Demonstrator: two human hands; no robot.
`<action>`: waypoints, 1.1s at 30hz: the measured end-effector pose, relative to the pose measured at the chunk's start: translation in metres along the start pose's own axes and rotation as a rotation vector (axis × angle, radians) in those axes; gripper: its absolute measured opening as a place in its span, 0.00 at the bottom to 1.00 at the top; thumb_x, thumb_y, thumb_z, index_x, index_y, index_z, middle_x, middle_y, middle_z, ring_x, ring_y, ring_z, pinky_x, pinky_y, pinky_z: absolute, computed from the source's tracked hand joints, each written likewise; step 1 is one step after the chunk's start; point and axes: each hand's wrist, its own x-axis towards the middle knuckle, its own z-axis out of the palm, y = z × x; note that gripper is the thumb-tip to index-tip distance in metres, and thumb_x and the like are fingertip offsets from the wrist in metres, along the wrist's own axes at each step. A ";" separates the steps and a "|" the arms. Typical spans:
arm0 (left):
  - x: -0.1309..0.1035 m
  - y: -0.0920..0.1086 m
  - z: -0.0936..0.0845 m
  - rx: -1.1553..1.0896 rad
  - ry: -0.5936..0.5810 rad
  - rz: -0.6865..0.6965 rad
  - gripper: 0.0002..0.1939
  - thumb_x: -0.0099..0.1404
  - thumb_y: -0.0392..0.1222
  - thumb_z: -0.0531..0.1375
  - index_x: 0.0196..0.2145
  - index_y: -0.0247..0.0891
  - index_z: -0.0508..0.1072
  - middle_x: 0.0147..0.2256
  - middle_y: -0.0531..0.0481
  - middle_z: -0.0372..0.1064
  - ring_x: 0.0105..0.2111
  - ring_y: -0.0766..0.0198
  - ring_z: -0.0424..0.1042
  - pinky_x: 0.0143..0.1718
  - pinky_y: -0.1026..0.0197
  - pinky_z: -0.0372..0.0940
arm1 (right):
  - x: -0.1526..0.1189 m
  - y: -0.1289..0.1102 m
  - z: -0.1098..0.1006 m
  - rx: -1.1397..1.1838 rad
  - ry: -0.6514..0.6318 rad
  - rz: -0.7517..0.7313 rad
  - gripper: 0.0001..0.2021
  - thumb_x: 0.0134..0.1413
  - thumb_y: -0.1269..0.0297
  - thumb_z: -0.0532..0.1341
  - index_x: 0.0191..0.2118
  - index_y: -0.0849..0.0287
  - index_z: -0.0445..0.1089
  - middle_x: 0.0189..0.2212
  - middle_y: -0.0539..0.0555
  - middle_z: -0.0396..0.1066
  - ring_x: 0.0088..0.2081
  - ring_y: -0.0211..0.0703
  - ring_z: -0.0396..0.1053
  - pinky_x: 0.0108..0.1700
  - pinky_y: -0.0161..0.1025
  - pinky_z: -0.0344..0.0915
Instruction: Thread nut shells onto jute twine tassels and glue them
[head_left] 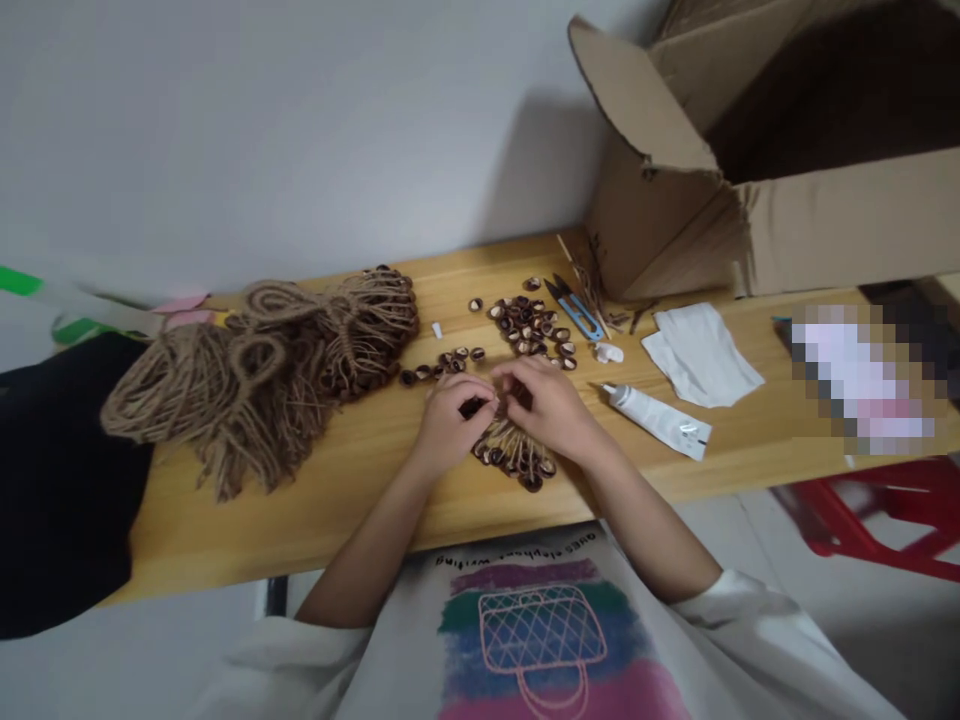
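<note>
My left hand (452, 420) and my right hand (553, 408) meet over the table, thumbs and fingertips pinched close together. Whatever lies between the fingertips is too small to make out. Beneath and between them is a fanned bundle of twine cords with dark brown beads or half-shells (531, 482) at the ends. Just beyond my right hand lies a pile of loose brown-and-cream bead-like pieces (525, 322). A short row of the same pieces (424, 371) runs beyond my left hand. A white glue tube (660, 422) with a narrow nozzle lies right of my right hand.
Large twine bundles (247, 380) cover the table's left side, beside a black cloth (67, 480). Blue thread snips (577, 310), a crumpled white scrap (608, 352) and white tissue (703, 355) lie rightward. An open cardboard box (675, 220) stands behind; a red stool (862, 530) is at right.
</note>
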 end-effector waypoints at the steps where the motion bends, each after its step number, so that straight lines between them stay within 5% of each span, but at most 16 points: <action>1: 0.000 0.000 0.000 -0.007 -0.001 -0.002 0.05 0.57 0.32 0.62 0.27 0.39 0.75 0.34 0.49 0.77 0.39 0.59 0.75 0.48 0.52 0.68 | 0.000 0.000 0.000 -0.002 0.006 0.008 0.17 0.50 0.76 0.56 0.47 0.62 0.70 0.35 0.54 0.67 0.40 0.41 0.61 0.44 0.36 0.56; 13: 0.000 0.000 -0.002 -0.051 -0.018 -0.009 0.05 0.57 0.32 0.63 0.27 0.39 0.75 0.34 0.48 0.77 0.38 0.59 0.75 0.47 0.52 0.67 | -0.003 0.000 -0.001 0.047 -0.003 0.051 0.22 0.48 0.81 0.53 0.48 0.61 0.70 0.35 0.50 0.71 0.43 0.41 0.64 0.47 0.36 0.58; 27: 0.001 0.004 -0.001 -0.016 -0.024 -0.064 0.05 0.58 0.32 0.63 0.26 0.40 0.75 0.34 0.49 0.77 0.40 0.58 0.74 0.48 0.52 0.66 | -0.003 -0.008 -0.015 0.111 0.427 0.186 0.12 0.57 0.67 0.53 0.46 0.61 0.67 0.41 0.55 0.69 0.43 0.38 0.68 0.48 0.39 0.67; 33: 0.001 0.005 -0.001 0.029 -0.024 -0.082 0.05 0.59 0.32 0.64 0.27 0.40 0.76 0.34 0.49 0.77 0.41 0.56 0.74 0.48 0.49 0.65 | 0.000 -0.004 -0.029 0.300 0.414 0.322 0.13 0.56 0.60 0.57 0.44 0.61 0.67 0.42 0.56 0.67 0.40 0.37 0.70 0.45 0.38 0.70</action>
